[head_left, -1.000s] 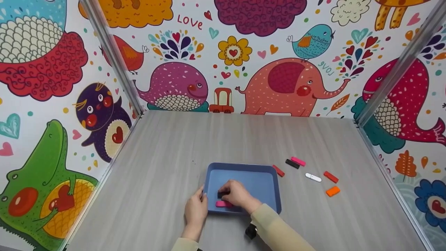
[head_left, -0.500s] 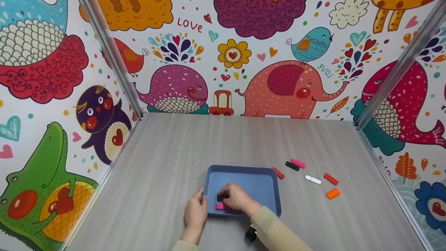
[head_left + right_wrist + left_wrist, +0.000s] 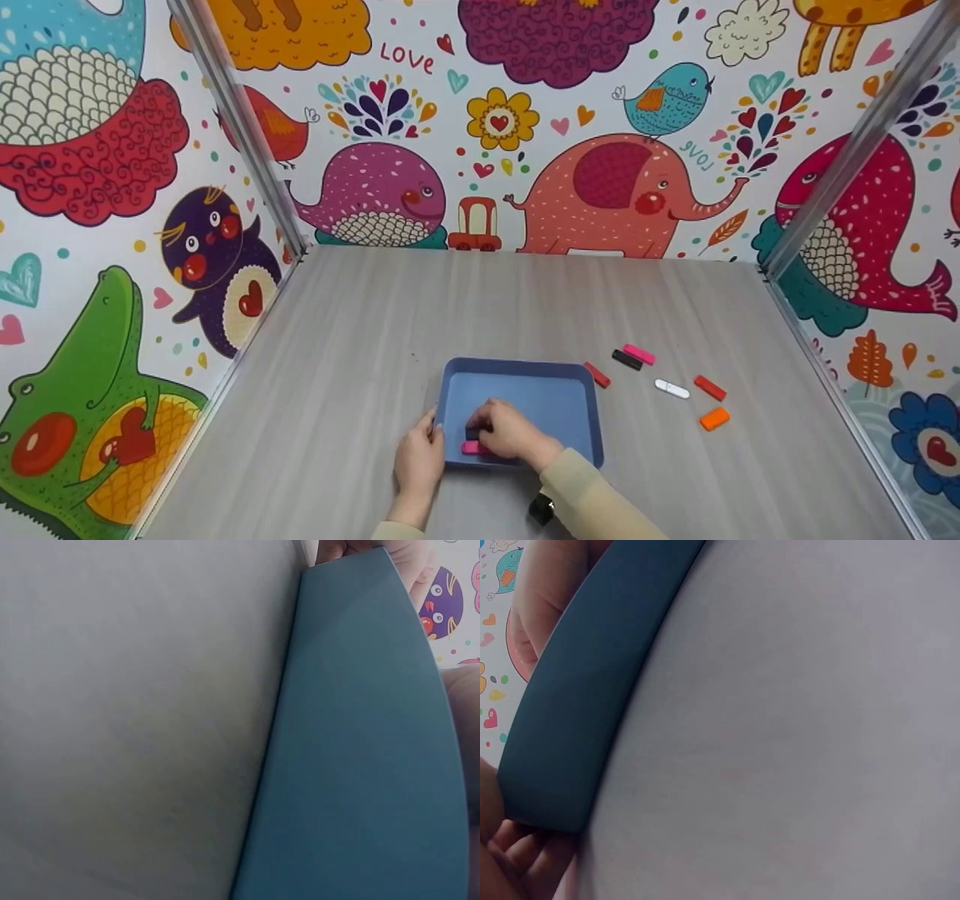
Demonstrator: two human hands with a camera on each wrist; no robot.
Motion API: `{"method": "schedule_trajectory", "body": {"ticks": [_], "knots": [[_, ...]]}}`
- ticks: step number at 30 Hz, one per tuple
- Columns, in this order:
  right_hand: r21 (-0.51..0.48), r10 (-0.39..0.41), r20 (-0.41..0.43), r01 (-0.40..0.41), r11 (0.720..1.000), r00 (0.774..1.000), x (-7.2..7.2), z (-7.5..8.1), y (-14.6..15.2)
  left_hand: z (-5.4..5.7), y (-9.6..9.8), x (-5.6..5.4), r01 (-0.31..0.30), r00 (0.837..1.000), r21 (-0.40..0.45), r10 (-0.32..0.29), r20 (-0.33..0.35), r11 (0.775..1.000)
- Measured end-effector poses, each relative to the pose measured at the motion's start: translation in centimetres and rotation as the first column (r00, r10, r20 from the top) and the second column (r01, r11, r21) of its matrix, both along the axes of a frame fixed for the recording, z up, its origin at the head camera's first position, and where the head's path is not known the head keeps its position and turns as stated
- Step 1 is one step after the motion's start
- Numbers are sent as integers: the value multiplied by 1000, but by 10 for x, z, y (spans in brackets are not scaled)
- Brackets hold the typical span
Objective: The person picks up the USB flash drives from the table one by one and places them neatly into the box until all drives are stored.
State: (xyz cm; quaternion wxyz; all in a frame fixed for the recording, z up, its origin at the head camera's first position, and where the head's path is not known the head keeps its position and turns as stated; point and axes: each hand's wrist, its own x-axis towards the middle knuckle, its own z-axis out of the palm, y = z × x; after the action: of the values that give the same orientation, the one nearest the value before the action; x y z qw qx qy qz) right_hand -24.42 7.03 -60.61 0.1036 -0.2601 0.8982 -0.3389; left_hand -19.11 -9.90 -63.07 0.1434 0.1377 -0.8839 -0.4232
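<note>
A shallow blue tray lies near the front of the table. My left hand grips its left side, and in the left wrist view fingers curl under the tray's edge. Inside the tray, my right hand pinches a small black stick, shaped like a USB drive and mostly hidden by the fingers. Just in front of it lies a pink stick, partly covered by the same hand. The right wrist view is largely filled by the tray's outer wall.
Right of the tray, a dark red stick lies close to its rim. Farther right are a black stick, a pink one, a white one, a red one and an orange one. Patterned walls surround the table.
The whole head view has shifted slightly downward. Both hands stay at the tray, the right still at the black stick.
</note>
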Motion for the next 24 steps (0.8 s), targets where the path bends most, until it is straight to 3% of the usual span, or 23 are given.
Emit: {"method": "schedule_trajectory", "body": {"ticks": [13,24], "knots": [[16,13,-16,-12,1000,1000,1,1,-1,0,-1,0,-6,1000,-9,7,6,1000],[-29,26,-6,-26,999,1000,1,2,3,0,1,0,-6,1000,-13,6,-17,1000]]}}
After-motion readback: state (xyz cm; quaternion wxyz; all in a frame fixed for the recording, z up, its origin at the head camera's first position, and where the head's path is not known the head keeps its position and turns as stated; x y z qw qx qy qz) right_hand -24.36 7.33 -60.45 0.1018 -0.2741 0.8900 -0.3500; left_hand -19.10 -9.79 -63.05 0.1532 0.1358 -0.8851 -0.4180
